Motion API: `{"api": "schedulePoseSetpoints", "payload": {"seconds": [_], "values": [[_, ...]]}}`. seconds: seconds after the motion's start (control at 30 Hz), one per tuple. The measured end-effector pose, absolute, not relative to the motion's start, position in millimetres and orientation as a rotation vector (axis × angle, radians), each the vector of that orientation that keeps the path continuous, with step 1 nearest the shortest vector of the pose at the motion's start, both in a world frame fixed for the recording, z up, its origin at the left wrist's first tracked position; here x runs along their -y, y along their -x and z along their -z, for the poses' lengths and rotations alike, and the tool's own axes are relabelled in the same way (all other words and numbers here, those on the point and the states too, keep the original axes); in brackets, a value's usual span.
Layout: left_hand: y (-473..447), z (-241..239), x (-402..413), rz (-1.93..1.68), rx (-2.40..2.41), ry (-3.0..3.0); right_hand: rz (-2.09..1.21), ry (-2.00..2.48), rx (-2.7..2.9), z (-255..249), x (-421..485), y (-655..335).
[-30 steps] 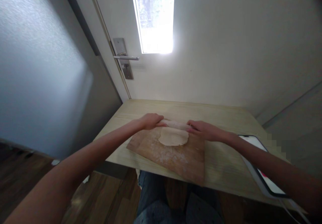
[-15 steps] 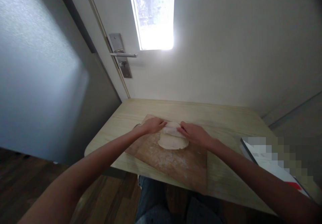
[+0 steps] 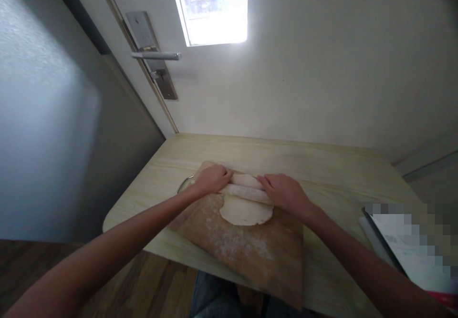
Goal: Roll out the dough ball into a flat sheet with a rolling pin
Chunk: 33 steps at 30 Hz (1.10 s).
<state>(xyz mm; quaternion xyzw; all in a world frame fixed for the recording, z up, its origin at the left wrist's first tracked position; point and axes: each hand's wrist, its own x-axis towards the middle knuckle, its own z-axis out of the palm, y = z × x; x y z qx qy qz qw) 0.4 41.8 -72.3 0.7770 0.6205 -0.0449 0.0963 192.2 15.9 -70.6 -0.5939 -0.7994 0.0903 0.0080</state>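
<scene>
A flattened, pale sheet of dough (image 3: pixel 246 213) lies on a floured wooden board (image 3: pixel 279 272). Across its upper part rests a flour-dusted rolling pin (image 3: pixel 246 192), with dough showing both above and below it. My left hand (image 3: pixel 213 179) is closed over the pin's left end. At the right end, my right hand (image 3: pixel 284 191) is closed on it as well. Both palms face down, hiding the pin's tips. White flour is scattered over the board below the dough.
The board lies on a light wooden table (image 3: pixel 322 165). A metal ring (image 3: pixel 184 183) shows at the board's left edge. On the right lies a partly blurred white, flat object (image 3: pixel 404 241). Behind the table stands a white door with a metal handle (image 3: pixel 156 56).
The pin shows more of its length and sits slightly lower in view. My view has shifted nearer to the table, so the board and dough appear larger. Both hands stay on the pin.
</scene>
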Motion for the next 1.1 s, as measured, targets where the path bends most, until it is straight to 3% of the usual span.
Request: {"api": "schedulePoseSetpoints", "payload": {"seconds": [0.23,0.53,0.83,1.1], "values": [[1.5,64.8,-38.0,0.252,-1.592,-2.449,-0.158,1.887,2.628,64.5,-7.9,-189.5],[-0.7,69.9,-15.1,0.175,-1.801,-2.537,-0.262,1.925,2.537,58.7,1.4,-183.9],[5.2,76.6,2.0,-0.018,-1.733,-2.637,0.012,1.81,2.496,67.2,16.7,-184.4],[-2.5,70.9,-13.4,0.204,-1.897,-2.454,-0.227,1.828,2.639,63.3,-5.4,-189.6]]}}
